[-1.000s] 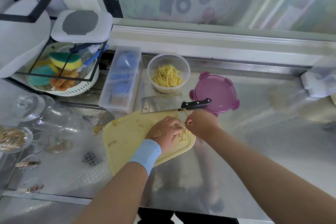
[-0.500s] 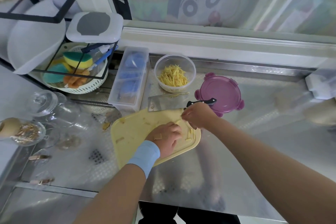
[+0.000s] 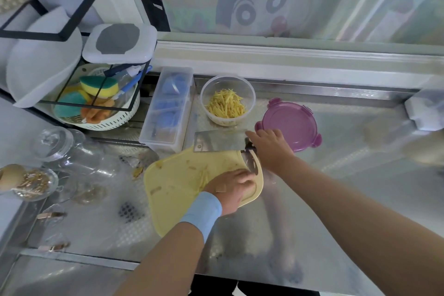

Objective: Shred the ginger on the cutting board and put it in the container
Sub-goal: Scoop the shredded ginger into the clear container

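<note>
Your cleaver (image 3: 219,140) lay flat across the far edge of the cutting board (image 3: 177,199), long axis left-right. The blade end pointed left and the handle was almost all hidden under your right hand (image 3: 271,149). Couldn't tell if those fingers had wrapped it or just rested on top. Your left hand (image 3: 230,186) sat palm down near the board's right edge, fingers loose over the ginger shreds (image 3: 204,176), covering most of them. The container (image 3: 249,94) sat just beyond the blade, near the far edge of the counter (image 3: 348,175).

Yellow cutting board (image 3: 177,190), yellow ginger (image 3: 225,106), purple lid (image 3: 289,124).
</note>
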`<control>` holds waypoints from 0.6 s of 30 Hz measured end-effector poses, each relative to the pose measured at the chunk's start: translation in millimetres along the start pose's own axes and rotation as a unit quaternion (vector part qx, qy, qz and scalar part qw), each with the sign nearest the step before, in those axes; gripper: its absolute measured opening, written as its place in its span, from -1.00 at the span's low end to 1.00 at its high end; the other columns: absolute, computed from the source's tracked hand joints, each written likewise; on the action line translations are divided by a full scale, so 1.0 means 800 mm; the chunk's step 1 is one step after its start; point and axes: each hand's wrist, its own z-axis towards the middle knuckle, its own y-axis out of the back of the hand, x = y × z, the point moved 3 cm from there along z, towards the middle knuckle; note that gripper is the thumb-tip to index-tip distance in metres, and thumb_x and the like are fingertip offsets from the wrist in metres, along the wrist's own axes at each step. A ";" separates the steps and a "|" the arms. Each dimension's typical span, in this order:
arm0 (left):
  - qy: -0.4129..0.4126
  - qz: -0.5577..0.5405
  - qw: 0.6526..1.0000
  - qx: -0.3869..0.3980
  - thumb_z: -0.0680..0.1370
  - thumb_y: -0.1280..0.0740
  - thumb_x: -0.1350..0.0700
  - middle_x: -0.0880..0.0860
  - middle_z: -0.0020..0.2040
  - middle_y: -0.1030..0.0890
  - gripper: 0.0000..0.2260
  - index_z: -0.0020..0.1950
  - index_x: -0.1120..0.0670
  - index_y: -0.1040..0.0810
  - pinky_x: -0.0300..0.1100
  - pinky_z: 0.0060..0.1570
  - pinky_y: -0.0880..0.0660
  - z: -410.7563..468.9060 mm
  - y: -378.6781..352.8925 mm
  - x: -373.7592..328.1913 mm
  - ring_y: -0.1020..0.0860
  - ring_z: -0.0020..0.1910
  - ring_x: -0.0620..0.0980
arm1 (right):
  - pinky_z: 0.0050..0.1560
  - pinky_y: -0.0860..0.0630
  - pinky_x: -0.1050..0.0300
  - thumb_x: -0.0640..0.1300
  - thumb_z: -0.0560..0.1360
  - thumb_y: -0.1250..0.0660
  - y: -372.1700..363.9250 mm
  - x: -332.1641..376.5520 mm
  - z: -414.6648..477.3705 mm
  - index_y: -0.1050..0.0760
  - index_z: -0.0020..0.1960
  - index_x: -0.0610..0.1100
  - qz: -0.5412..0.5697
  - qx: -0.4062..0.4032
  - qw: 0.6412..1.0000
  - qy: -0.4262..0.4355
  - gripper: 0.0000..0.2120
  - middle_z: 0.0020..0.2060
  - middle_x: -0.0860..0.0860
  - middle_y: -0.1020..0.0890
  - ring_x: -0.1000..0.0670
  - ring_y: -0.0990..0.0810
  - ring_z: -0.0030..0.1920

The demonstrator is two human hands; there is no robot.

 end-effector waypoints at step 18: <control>0.215 -0.107 0.967 -0.084 0.58 -0.19 0.10 -0.08 0.53 -0.18 -0.54 0.50 -0.01 -0.33 -0.13 0.45 -0.21 -0.081 -0.009 0.053 -0.08 0.52 -0.09 | 0.08 -0.48 -0.05 -0.04 0.66 -0.19 -0.001 0.032 -0.064 -0.40 0.33 -0.15 0.168 0.002 0.983 -0.079 -0.70 0.16 -0.11 -0.47 -0.18 -0.53 0.12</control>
